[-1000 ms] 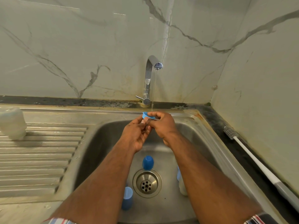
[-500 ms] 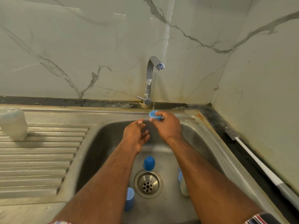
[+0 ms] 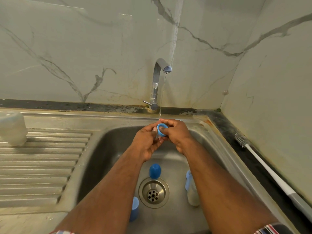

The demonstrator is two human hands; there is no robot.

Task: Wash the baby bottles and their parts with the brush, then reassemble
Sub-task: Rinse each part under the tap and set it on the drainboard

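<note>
We held a small blue ring (image 3: 162, 130) under the thin stream of water (image 3: 162, 97) from the tap (image 3: 156, 85), near the back edge of the sink (image 3: 104, 149). Our right hand (image 3: 177, 134) gripped the ring with curled fingers and thumb, and our left hand (image 3: 146, 142) closed on it from the other side, fingertips pinching its rim. Down in the basin, a dark blue cap (image 3: 154, 171) stood just behind the drain (image 3: 153, 193), a lighter blue cap (image 3: 134, 208) stood toward the front edge, partly hidden by our left forearm, and a bottle (image 3: 191, 191) with a pale blue top lay to the right of the drain, partly behind our right forearm. A cloudy white bottle (image 3: 12, 128) stood at the back left corner of the draining board (image 3: 42, 166). The long white brush (image 3: 266, 168) lay along the dark counter (image 3: 228, 129) on the right, bristles toward the back wall.
</note>
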